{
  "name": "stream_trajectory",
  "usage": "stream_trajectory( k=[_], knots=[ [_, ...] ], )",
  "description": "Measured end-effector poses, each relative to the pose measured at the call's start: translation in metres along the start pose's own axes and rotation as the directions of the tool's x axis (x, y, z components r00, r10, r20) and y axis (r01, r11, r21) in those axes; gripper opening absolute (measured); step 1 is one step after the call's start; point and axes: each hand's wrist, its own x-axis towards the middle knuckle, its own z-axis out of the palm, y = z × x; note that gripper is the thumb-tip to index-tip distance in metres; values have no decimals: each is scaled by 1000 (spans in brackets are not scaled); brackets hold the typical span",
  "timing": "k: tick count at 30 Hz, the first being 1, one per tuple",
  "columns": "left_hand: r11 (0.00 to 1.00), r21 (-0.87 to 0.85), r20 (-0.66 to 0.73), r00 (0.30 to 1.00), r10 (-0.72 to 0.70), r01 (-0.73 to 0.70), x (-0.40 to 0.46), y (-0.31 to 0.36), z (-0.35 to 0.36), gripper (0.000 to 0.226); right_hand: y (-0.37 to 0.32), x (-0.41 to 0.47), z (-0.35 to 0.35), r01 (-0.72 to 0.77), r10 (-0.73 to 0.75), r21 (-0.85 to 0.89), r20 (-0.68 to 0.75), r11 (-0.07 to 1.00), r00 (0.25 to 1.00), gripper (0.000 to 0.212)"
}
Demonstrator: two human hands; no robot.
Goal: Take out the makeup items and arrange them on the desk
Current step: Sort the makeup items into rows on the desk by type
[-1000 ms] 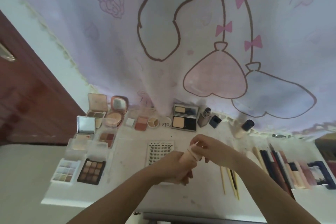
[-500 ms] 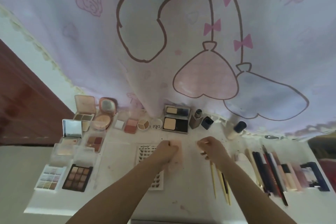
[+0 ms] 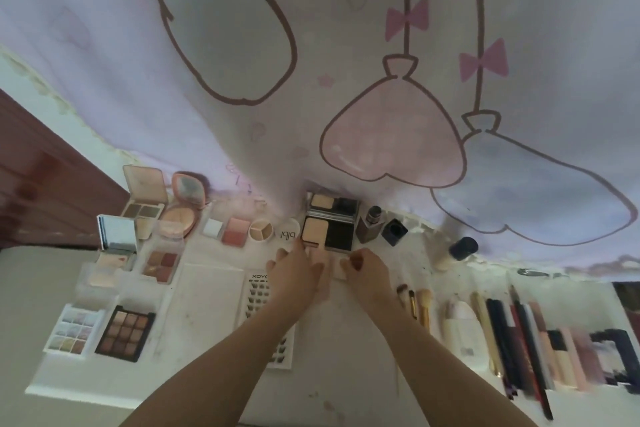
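Left hand [image 3: 294,270]: fingers spread flat, pressing a pale pink tube [image 3: 320,262] onto the white desk [image 3: 207,322].
Right hand [image 3: 363,267]: loosely curled beside the tube; grip unclear.

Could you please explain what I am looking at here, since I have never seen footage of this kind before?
There is no machine: a person wears a wide-angle camera on the head, looking forward and down at both bare hands. The white desk stands against a pink cartoon curtain. On it lie open eyeshadow palettes, a black powder compact, a sticker sheet, small brushes and a row of pencils. The left hand and right hand meet over a pale pink item just in front of the compact; blur hides whether either grip closes on it.
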Motion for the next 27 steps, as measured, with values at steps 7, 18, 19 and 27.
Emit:
stream_trajectory(
  k=[7,18,19,27],
  knots=[
    [999,-43,-56,998,-1,-1,-3,-1,2,42,1,1,-4,25,-26,19,36,999,999,22],
    [711,-331,-90,771,631,-621,-48,76,14,22,-6,-35,-161,212,-256,-185,-254,960,933,14],
    [682,-370,-45,746,665,-631,-50,91,24,28,-2,-34,-173,172,-256,-299,-269,939,929,17],
    [734,-445,121,778,617,-513,-11,157,83,39,28,-7,-169,63,-114,-590,-50,805,992,14]
  ],
)
